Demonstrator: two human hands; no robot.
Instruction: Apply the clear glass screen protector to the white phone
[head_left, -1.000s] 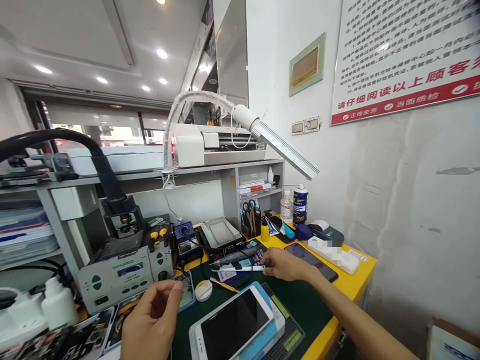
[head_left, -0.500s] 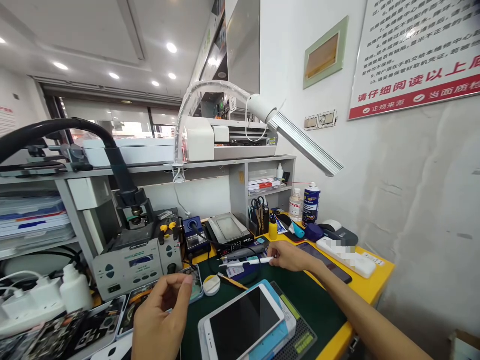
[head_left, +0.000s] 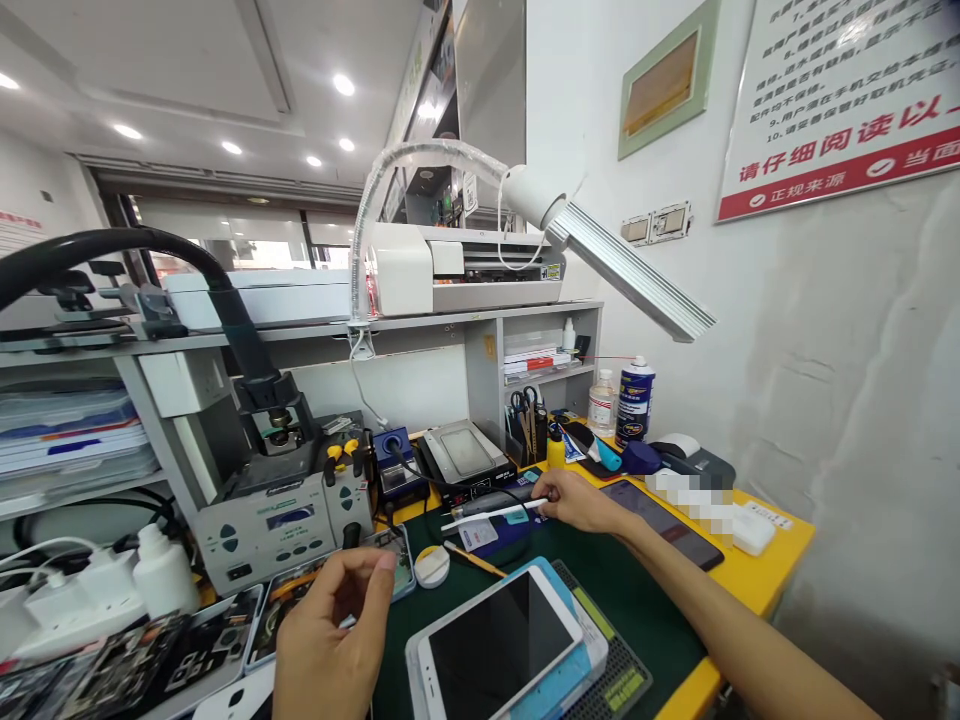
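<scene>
1. The change is small: the white slim tool [head_left: 495,514] has its right end higher than a moment ago, so it now slants above the blue packet [head_left: 511,534]. I judge that it is being lifted, and is under the control of the fingers.
2. The right hand [head_left: 581,502] is closed on this end of the tool, with the thumb and fingers pinching. The forearm reaches far forward over the table [head_left: 780,530], coming from the right side.
3. The left hand [head_left: 334,625] keeps its curled pose, thumb close to the index finger. I cannot tell if something thin is between them.
4. The two hands are well apart from each other.
5. The white phone [head_left: 501,645], with dark screen facing up, lies on a light blue box [head_left: 553,688], between the two arms; neither hand touches it.
</scene>
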